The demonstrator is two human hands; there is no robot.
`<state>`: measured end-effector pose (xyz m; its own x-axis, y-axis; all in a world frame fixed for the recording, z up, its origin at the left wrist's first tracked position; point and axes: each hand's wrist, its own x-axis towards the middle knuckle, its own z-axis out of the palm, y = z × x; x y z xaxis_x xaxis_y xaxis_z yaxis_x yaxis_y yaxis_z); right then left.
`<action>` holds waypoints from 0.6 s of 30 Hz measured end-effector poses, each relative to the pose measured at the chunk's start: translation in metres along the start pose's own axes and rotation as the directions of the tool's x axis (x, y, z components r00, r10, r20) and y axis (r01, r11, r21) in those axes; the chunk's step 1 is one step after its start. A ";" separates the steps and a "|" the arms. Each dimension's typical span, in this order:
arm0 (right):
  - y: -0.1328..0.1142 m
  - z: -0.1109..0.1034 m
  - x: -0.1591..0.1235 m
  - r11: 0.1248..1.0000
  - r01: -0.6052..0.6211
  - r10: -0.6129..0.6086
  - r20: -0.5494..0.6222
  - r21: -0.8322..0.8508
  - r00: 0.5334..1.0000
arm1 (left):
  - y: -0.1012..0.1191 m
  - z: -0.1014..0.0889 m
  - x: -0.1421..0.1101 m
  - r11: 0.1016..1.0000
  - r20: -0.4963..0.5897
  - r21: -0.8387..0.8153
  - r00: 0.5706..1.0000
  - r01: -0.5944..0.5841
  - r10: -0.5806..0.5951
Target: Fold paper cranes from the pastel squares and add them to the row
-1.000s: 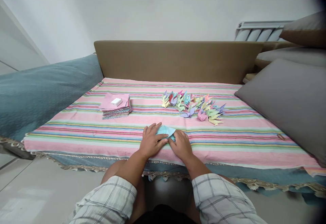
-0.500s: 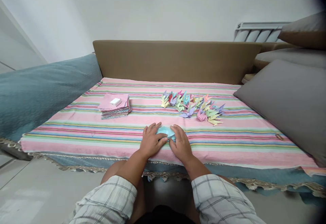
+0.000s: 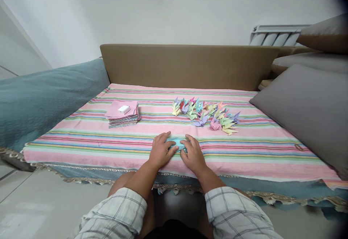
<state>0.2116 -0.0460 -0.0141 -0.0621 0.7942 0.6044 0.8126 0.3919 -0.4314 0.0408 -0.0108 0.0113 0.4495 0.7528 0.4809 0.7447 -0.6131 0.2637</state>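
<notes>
The blue paper [image 3: 178, 141] lies on the striped cloth [image 3: 81, 153] near the sofa's front edge, between the two hands and partly covered by them. It looks folded, though which folds it carries is too small to tell. The step in hand seems to be flattening or creasing it, which calls for lining up edges and points first, then running a firm fingertip from the middle of the crease outward.

The left hand [image 3: 160, 149] covers the left end, thumb and forefinger on the paper and close together; the right hand [image 3: 193, 153] meets the other end with a similarly narrow grip. I cannot tell whether either grip pinches the sheet or merely presses it down. One hand would do best as a steady anchor while the other makes the crease; if both push inward, the thin sheet could buckle. The cloth gives softly underneath, so a sharp line probably needs a pinch or a fingernail pass as well.

Farther back, the folded paper birds [image 3: 201, 122] sit beyond the right hand, well apart from the work, and the paper stack [image 3: 123, 121] rests to the left with a white block [image 3: 124, 109] on top.
</notes>
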 end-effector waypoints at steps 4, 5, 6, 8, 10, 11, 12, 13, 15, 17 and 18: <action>0.002 0.000 0.000 0.999 -0.017 0.017 -0.007 0.035 1.000 | -0.001 0.001 -0.001 1.000 -0.005 -0.011 1.000 -0.003 0.003; 0.002 0.000 0.000 0.999 -0.021 0.021 -0.004 0.044 1.000 | -0.001 0.001 -0.001 1.000 -0.003 -0.018 1.000 -0.002 0.002; 0.003 -0.001 0.000 0.998 -0.024 0.024 0.001 0.053 1.000 | -0.002 0.001 0.000 1.000 0.000 -0.028 1.000 0.002 -0.002; 0.004 -0.002 0.000 0.997 -0.026 0.025 0.009 0.074 1.000 | -0.001 -0.001 0.000 0.999 0.014 -0.052 1.000 0.015 -0.014; 0.004 -0.005 0.000 0.995 -0.028 0.027 0.015 0.097 1.000 | -0.001 -0.002 0.001 0.996 0.030 -0.081 0.999 0.036 -0.034; 0.003 -0.006 0.000 0.994 -0.029 0.028 0.016 0.107 0.999 | 0.000 -0.003 0.001 0.994 0.035 -0.096 0.998 0.049 -0.046; 0.003 -0.007 0.001 0.993 -0.030 0.029 0.015 0.114 0.999 | 0.000 -0.003 0.001 0.992 0.037 -0.110 0.998 0.061 -0.057; 0.003 -0.008 0.001 0.993 -0.032 0.031 0.012 0.117 0.999 | 0.001 -0.003 0.001 0.990 0.035 -0.122 0.997 0.072 -0.069; 0.003 -0.008 0.001 0.992 -0.033 0.033 0.003 0.118 0.999 | 0.001 -0.003 0.001 0.986 0.026 -0.142 0.996 0.092 -0.089; 0.003 -0.008 0.002 0.992 -0.036 0.037 -0.010 0.119 0.999 | 0.001 -0.003 0.000 0.983 0.027 -0.153 0.994 0.105 -0.102; 0.004 -0.007 0.002 0.992 -0.040 0.042 -0.018 0.120 0.999 | 0.001 -0.002 0.000 0.982 0.032 -0.155 0.994 0.109 -0.105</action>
<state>0.2187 -0.0465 -0.0101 -0.0178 0.8017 0.5974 0.7392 0.4129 -0.5321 0.0403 -0.0122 0.0136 0.3844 0.8203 0.4235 0.7037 -0.5573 0.4407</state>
